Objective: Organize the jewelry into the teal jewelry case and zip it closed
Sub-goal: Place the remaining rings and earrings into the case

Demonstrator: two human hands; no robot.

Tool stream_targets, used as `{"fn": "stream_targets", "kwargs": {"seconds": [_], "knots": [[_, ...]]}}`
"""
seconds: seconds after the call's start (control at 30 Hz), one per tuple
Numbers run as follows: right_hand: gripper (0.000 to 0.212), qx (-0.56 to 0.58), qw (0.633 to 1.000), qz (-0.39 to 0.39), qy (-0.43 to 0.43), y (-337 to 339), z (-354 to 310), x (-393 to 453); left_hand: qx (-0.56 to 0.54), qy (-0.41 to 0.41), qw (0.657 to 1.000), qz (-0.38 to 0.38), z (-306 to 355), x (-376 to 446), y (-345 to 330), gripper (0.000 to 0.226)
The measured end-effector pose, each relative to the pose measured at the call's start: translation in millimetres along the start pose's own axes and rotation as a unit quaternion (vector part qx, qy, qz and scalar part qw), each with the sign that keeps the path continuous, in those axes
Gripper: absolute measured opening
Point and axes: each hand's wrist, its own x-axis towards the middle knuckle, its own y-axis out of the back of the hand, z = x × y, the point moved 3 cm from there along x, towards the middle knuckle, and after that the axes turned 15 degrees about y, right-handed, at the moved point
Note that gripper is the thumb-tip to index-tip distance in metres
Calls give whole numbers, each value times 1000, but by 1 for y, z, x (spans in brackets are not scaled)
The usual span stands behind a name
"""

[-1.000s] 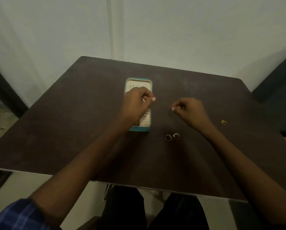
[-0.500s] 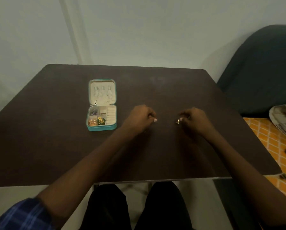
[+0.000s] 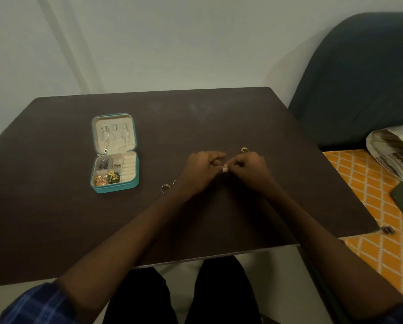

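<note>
Well off to the left of both hands, the teal jewelry case lies open on the dark table, necklaces in its lid and small pieces in its tray. At mid-table the left hand and right hand meet fingertip to fingertip, both curled tight; whether they pinch anything is too small to tell. A gold ring lies just beyond the right hand, and two more rings sit beside the left wrist, between it and the case.
</note>
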Motion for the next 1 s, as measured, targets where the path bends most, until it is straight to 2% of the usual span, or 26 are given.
{"fn": "stream_targets", "kwargs": {"seconds": [0.13,0.27,0.4,0.5,0.63,0.73,0.8,1.0], "knots": [[18,95,993,64,-33,-2,6,-5,-67,-1,997,48,0,-1,-3,19],[21,198,973,106,-49,-5,2,-7,-108,16,993,54,-3,-4,-4,14],[25,163,984,78,-5,-8,-11,-4,-136,4,988,72,-3,-9,9,10],[16,131,990,35,26,-8,-24,3,-72,-36,994,80,-4,-17,27,14],[30,111,989,25,99,-13,-53,11,19,-95,990,98,-10,-32,62,26],[17,86,985,23,146,-26,-76,18,56,-81,989,112,-23,-42,85,51],[14,72,983,14,167,-36,-92,24,67,-70,990,106,-33,-51,100,61],[23,47,964,-36,261,-75,-136,40,118,-34,988,95,-71,-67,142,55]]}}
